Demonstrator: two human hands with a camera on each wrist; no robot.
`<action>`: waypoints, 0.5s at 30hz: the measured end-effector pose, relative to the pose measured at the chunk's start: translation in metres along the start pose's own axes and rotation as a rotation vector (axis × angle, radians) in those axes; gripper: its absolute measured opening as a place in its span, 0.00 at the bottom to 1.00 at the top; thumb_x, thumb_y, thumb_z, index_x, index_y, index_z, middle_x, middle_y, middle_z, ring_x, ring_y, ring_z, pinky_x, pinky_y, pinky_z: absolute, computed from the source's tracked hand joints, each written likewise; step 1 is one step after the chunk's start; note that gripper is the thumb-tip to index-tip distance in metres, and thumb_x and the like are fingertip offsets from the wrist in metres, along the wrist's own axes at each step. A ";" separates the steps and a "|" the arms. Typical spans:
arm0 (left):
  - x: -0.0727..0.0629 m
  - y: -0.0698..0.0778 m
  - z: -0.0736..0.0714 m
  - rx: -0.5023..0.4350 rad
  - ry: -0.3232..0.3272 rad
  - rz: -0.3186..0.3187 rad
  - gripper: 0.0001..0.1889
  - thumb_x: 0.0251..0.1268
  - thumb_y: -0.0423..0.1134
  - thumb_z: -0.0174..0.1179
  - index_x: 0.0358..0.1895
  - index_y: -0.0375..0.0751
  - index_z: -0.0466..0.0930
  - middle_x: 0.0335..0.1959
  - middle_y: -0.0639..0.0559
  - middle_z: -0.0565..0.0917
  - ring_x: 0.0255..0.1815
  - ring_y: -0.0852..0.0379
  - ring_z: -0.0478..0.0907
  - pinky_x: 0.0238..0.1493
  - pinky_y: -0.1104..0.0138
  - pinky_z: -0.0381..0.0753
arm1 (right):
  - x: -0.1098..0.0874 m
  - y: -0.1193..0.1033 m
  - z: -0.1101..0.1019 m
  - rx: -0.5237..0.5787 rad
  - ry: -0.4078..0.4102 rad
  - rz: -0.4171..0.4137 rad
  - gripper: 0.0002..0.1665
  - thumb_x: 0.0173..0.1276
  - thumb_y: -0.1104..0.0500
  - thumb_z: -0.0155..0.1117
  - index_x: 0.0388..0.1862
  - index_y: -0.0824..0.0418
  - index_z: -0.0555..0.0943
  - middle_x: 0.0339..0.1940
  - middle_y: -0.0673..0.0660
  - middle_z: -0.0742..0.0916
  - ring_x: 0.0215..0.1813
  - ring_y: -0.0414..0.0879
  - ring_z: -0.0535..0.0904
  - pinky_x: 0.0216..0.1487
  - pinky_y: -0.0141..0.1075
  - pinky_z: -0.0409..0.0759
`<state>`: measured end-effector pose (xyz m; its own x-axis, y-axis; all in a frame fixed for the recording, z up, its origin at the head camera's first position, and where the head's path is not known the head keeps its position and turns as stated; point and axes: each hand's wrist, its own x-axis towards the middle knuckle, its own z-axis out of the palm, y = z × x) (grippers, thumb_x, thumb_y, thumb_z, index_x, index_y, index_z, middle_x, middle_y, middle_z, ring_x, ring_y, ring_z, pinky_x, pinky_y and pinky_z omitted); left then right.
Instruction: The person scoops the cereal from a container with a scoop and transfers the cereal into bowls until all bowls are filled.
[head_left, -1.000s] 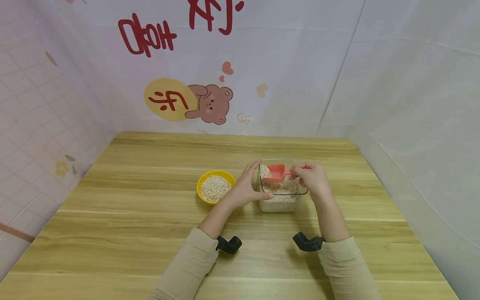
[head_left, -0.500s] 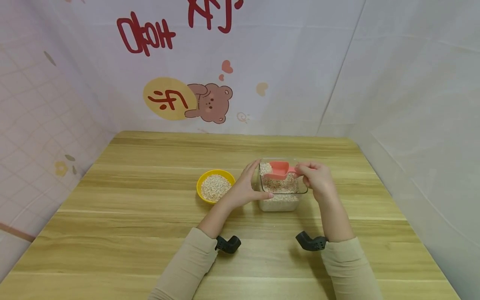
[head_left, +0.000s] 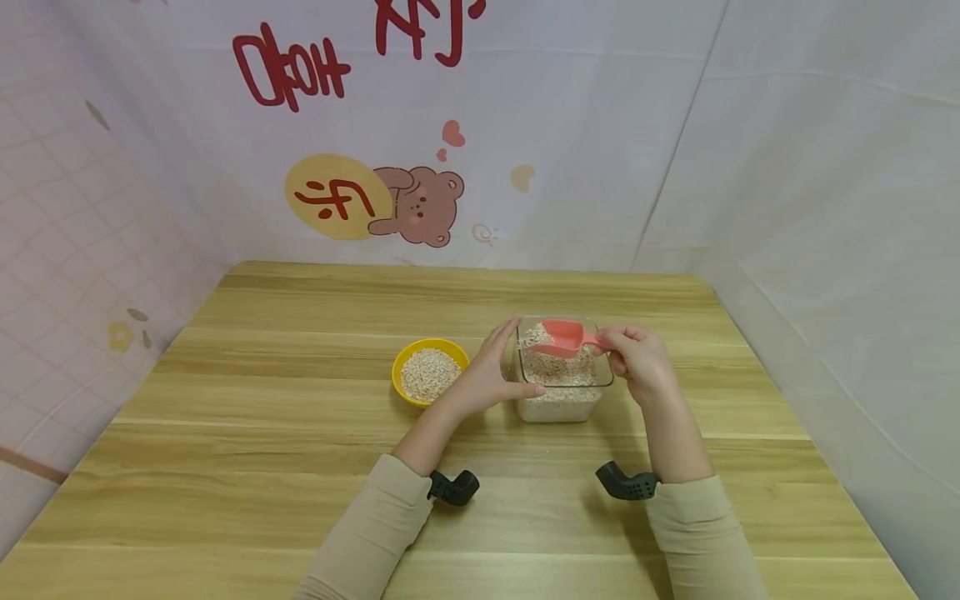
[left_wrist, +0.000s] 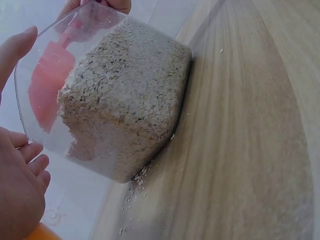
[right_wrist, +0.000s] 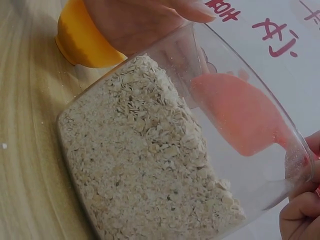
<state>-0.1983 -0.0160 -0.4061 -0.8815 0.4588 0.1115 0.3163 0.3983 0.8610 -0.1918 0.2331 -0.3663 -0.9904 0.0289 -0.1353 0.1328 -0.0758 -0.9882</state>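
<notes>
The pink scoop [head_left: 566, 337] had shifted toward the side of the right hand [head_left: 639, 357] pinching it, oats [head_left: 538, 335] at its front, seemingly mid-scoop inside the clear container [head_left: 570, 386] that the spread left hand [head_left: 486, 377] touched.

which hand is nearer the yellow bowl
Left. The left hand is just beside the yellow bowl, between it and the clear container. The right hand, holding the pink scoop, is farther off, at the container's opposite side.
</notes>
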 end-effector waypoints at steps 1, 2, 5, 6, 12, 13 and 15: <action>0.000 0.000 -0.001 0.002 -0.002 -0.001 0.59 0.46 0.57 0.73 0.77 0.60 0.40 0.77 0.51 0.43 0.75 0.46 0.44 0.65 0.41 0.54 | 0.000 0.000 0.000 0.003 -0.003 -0.001 0.11 0.69 0.65 0.58 0.28 0.58 0.84 0.17 0.50 0.83 0.12 0.36 0.62 0.14 0.26 0.57; -0.001 0.000 -0.001 0.005 -0.002 -0.001 0.59 0.46 0.57 0.73 0.77 0.60 0.40 0.77 0.51 0.43 0.75 0.46 0.44 0.65 0.41 0.54 | 0.000 0.000 0.000 0.007 -0.006 0.000 0.11 0.69 0.65 0.58 0.28 0.58 0.84 0.18 0.50 0.83 0.12 0.36 0.62 0.14 0.26 0.57; -0.002 0.001 -0.004 0.017 -0.001 -0.005 0.59 0.45 0.57 0.73 0.77 0.60 0.41 0.77 0.52 0.43 0.75 0.47 0.43 0.66 0.42 0.54 | -0.001 -0.002 0.000 0.016 -0.009 0.000 0.11 0.70 0.65 0.58 0.29 0.58 0.84 0.18 0.51 0.84 0.12 0.36 0.62 0.14 0.26 0.57; -0.003 0.001 -0.005 0.020 0.000 -0.006 0.59 0.45 0.57 0.74 0.77 0.60 0.41 0.77 0.52 0.43 0.75 0.48 0.43 0.66 0.43 0.53 | -0.002 -0.002 0.000 0.020 -0.007 -0.001 0.11 0.70 0.65 0.58 0.29 0.58 0.84 0.18 0.51 0.84 0.12 0.36 0.62 0.14 0.26 0.57; -0.008 0.004 -0.014 0.030 0.012 -0.019 0.60 0.42 0.59 0.74 0.77 0.60 0.41 0.77 0.55 0.42 0.75 0.49 0.43 0.66 0.43 0.53 | -0.006 -0.007 0.002 0.054 -0.002 -0.018 0.11 0.69 0.66 0.58 0.29 0.58 0.84 0.17 0.51 0.83 0.12 0.36 0.61 0.14 0.26 0.58; -0.009 0.005 -0.016 0.031 0.016 -0.021 0.61 0.42 0.59 0.74 0.77 0.61 0.41 0.77 0.56 0.42 0.75 0.49 0.43 0.66 0.43 0.53 | -0.007 -0.008 0.002 0.062 -0.006 -0.020 0.11 0.69 0.66 0.58 0.28 0.58 0.84 0.17 0.51 0.83 0.12 0.36 0.61 0.14 0.26 0.58; -0.011 0.006 -0.018 0.034 0.024 -0.022 0.61 0.41 0.60 0.74 0.77 0.62 0.41 0.77 0.56 0.42 0.75 0.48 0.44 0.65 0.42 0.54 | -0.008 -0.009 0.003 0.081 -0.015 -0.022 0.12 0.70 0.66 0.58 0.28 0.58 0.84 0.17 0.51 0.83 0.12 0.36 0.61 0.14 0.26 0.58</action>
<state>-0.1928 -0.0332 -0.3931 -0.8964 0.4307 0.1048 0.3081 0.4354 0.8459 -0.1852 0.2307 -0.3559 -0.9936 0.0162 -0.1114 0.1076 -0.1552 -0.9820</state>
